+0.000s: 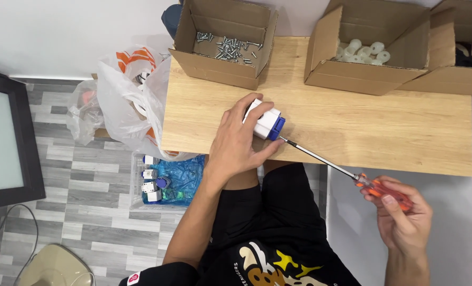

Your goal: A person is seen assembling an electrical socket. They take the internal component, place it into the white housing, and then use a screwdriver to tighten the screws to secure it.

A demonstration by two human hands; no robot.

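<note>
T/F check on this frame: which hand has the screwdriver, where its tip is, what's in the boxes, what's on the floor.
1. The right hand holds the orange-handled screwdriver. True.
2. The screwdriver's tip meets the blue end of the white part gripped by the left hand. True.
3. The left cardboard box holds white rings. False: it holds metal screws; the white rings lie in the middle box.
4. The white part lies on the floor. False: it rests on the wooden table.
5. A clear bin with small parts stands on the floor beside the table. True.
</note>
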